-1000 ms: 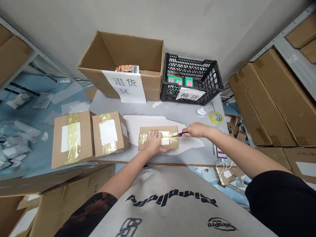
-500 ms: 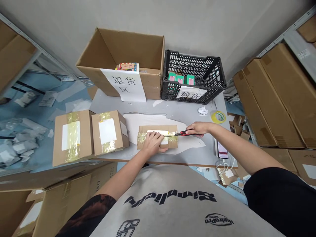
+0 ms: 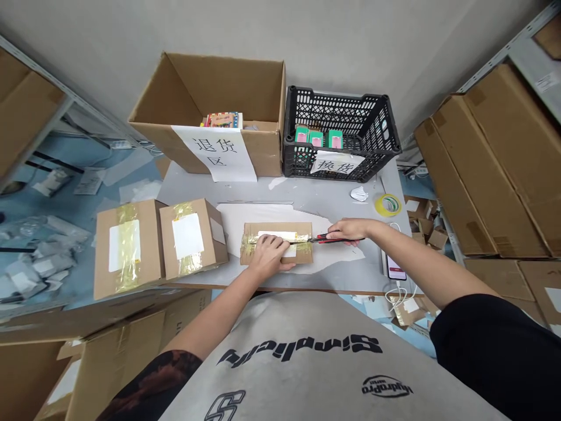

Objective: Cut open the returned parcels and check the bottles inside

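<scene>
Apparently slitting glossy yellowish tape (image 3: 305,251) on a brown oblong cardboard box (image 3: 284,227) atop the grey table (image 3: 319,194); steadying it under a spread left hand (image 3: 268,255), gripping a red-and-black knife (image 3: 325,238) in a curled right hand (image 3: 347,228). Next, needing shallow, steady cutting.

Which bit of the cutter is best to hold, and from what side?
Probably its red-and-black handle, coming from the right, as the right hand does. The cutter lies sideways, its tip pointing left onto the box, so the handle end keeps fingers away from the tip.
</scene>
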{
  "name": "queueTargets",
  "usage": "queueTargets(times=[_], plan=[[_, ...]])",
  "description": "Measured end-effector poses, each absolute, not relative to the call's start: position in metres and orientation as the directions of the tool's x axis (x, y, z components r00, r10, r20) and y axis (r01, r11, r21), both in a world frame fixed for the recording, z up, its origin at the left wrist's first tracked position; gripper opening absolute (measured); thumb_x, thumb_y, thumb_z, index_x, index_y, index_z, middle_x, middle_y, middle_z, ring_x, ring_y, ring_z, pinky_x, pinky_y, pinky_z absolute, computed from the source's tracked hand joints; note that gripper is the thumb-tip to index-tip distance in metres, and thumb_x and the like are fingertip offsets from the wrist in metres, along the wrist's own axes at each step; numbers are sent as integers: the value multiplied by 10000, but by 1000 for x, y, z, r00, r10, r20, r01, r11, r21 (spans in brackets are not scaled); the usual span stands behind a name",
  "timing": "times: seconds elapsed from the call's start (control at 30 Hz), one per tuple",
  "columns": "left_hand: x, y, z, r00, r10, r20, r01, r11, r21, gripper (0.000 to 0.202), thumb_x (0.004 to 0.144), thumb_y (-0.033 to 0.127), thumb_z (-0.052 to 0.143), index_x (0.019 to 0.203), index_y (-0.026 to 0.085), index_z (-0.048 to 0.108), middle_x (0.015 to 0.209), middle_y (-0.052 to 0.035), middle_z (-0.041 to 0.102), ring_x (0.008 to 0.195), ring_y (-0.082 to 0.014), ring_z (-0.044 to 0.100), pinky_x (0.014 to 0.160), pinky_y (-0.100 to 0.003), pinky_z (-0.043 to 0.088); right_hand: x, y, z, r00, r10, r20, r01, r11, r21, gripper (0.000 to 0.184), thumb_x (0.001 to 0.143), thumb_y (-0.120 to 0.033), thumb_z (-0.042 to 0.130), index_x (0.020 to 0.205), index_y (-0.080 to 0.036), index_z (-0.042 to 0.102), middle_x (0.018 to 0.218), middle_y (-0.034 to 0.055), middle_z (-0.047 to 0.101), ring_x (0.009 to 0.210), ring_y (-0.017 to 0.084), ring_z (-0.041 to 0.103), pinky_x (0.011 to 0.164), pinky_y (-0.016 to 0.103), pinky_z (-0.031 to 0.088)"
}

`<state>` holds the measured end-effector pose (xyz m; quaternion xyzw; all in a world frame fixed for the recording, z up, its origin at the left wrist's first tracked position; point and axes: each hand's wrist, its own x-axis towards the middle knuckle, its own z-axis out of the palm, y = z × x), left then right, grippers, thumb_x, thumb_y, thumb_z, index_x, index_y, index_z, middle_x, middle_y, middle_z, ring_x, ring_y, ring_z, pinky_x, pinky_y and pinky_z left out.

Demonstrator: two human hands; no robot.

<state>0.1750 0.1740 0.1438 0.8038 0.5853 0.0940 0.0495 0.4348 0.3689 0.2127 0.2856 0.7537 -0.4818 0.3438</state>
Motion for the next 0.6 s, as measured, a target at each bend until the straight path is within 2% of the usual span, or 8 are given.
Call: queueTargets(times=[0.17,0.37,0.43,0.5,0.6], plan=[[174,178,146,294,955,41,927,-295,230,461,734,608,688,994,235,612,1003,-89,621,989,-281,552,939,-428,358,449,358,200,-620,48,-783,777,176,-605,585,840,-772,383,877,-205,520,576,-31,561,432,107,507,465,236,415],[175,179,153,272,962,10,927,-265,265,381,790,557,664,1019,255,617,1018,-91,624,1015,-289,543,985,-442,344,466,331,183,-652,58,-756,755,-32,-654,573,852,-746,406,967,-201,541,564,-41,559,442,120,507,446,238,399],[177,178,156,271,963,8,930,-264,254,380,788,542,677,1032,258,615,1018,-94,623,1021,-295,540,992,-457,333,478,323,184,-646,149,-749,751,-53,-659,576,873,-735,367,987,-199,545,589,-34,570,462,130,520,464,250,413],[181,175,160,270,963,11,937,-266,226,354,797,506,684,1040,258,613,1026,-103,619,1042,-306,529,985,-474,327,491,316,188,-643,277,-714,741,-8,-671,568,905,-709,313,1019,-207,554,645,-21,592,511,141,544,520,267,444],[191,171,169,289,957,5,945,-286,161,280,821,414,680,1042,254,615,1047,-119,609,1066,-321,509,937,-481,344,499,300,190,-666,499,-555,724,251,-643,501,948,-630,303,1105,-244,583,848,24,655,733,181,613,703,311,478]])
